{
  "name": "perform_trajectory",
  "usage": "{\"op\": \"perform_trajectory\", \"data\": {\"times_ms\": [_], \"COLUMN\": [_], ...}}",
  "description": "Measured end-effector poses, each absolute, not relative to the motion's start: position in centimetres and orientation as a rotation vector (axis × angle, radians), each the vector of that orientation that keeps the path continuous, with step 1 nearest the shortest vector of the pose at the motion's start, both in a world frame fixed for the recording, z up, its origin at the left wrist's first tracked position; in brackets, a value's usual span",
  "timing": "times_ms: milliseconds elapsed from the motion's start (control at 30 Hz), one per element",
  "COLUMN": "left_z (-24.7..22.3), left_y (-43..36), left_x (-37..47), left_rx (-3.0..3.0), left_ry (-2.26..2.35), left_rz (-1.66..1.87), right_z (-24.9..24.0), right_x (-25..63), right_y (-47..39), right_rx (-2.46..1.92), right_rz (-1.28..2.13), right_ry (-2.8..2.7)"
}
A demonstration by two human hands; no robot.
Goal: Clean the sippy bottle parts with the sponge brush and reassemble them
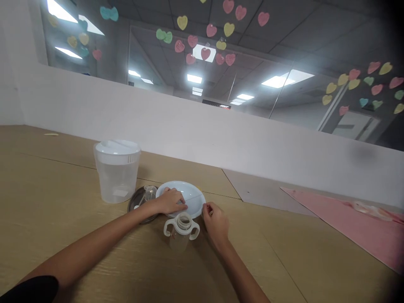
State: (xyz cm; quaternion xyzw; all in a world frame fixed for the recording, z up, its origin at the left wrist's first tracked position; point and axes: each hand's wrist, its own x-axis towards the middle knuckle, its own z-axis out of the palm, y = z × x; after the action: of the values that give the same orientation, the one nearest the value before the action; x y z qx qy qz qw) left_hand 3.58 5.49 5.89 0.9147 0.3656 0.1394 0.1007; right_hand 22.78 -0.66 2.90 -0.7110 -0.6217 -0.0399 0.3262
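A clear, white-handled plastic bottle (180, 235) stands upright, lower centre, nearer the left hand (171, 201) over a white oval bowl (191, 191) than the right hand (217, 221); whether fingers grip is unclear.

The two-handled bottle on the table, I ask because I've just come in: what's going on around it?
A person has their left hand over the white dish and their right hand at its right edge; whether either grips anything is unclear. The two-handled bottle stands upright and uncapped in front, untouched. A dark round tray and a lidded pitcher are to the left.
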Motion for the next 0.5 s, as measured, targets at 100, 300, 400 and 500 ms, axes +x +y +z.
{"op": "perform_trajectory", "data": {"times_ms": [100, 300, 400, 500], "left_z": [6.5, 7.3, 7.5, 7.6], "left_y": [5.1, 3.9, 3.4, 3.1], "left_x": [3.8, 4.5, 4.9, 5.0], "left_rx": [2.659, 2.629, 2.632, 2.641], "left_ry": [1.094, 0.937, 0.875, 0.854], "left_rz": [0.52, 0.745, 0.821, 0.896], "right_z": [3.3, 3.6, 3.3, 3.0], "right_x": [22.9, 23.1, 23.3, 23.4], "right_y": [-0.7, -0.7, -0.5, -0.3], "right_rx": [-1.893, -1.773, -1.675, -1.558], "right_rz": [-0.073, 0.106, 0.171, 0.243], "right_ry": [-1.602, -1.558, -1.517, -1.51]}}
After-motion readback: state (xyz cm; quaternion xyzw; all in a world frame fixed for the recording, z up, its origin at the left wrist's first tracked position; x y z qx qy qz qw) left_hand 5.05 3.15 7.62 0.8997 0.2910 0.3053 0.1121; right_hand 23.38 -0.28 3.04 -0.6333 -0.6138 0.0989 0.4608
